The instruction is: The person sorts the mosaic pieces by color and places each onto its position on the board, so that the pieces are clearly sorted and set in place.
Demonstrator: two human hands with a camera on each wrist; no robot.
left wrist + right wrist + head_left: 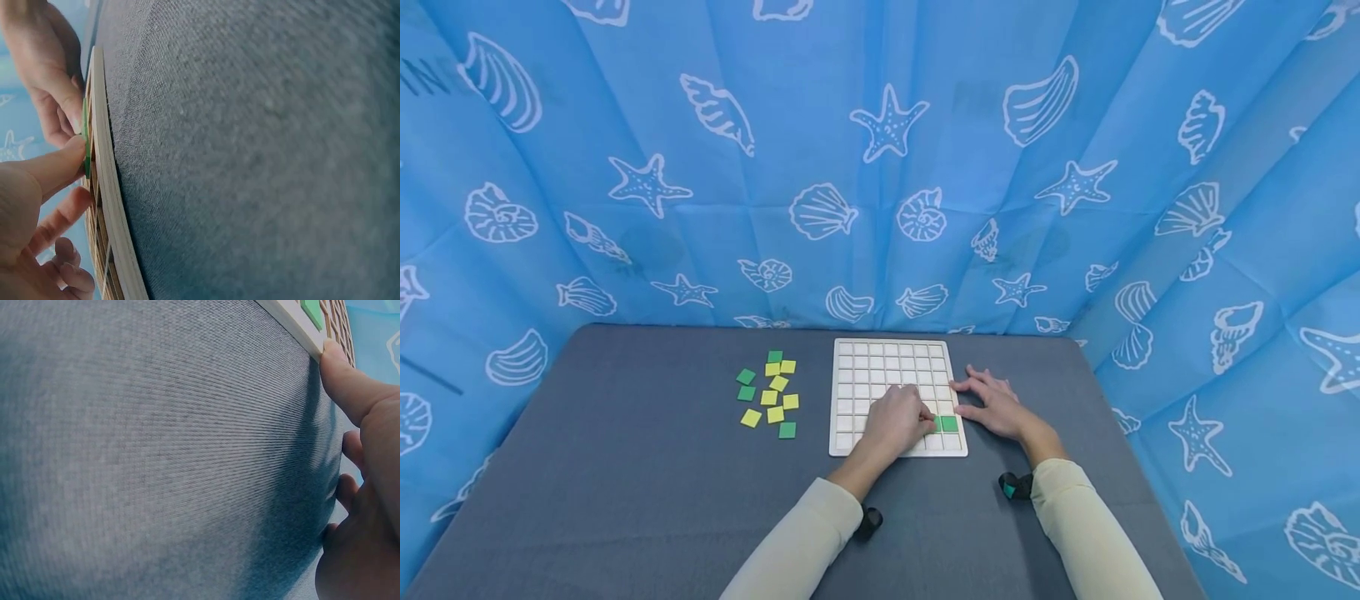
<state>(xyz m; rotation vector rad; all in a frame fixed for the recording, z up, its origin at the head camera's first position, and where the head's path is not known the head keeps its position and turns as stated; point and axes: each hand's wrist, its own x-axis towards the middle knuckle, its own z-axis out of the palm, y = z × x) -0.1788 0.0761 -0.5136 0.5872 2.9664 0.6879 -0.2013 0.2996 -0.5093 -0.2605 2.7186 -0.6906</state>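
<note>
A white square board [891, 340], divided into a grid of cells, lies on the grey table. My left hand [891, 419] is over its lower part, thumb and fingertips pinching a small green square tile [937, 424]. Just right of it, a second green tile [950, 423] sits in a cell near the board's right edge. My right hand [997, 406] rests beside the board with fingers spread, thumb and fingertips touching its right edge. The right wrist view shows that thumb [337, 369] against the board's rim, close to a green tile [311, 312].
Left of the board lie loose yellow tiles [751, 418] and green tiles [787, 430], several of each, scattered on the grey table [625, 467]. A blue curtain [737, 167] with white shell and starfish prints hangs behind the table and along its sides.
</note>
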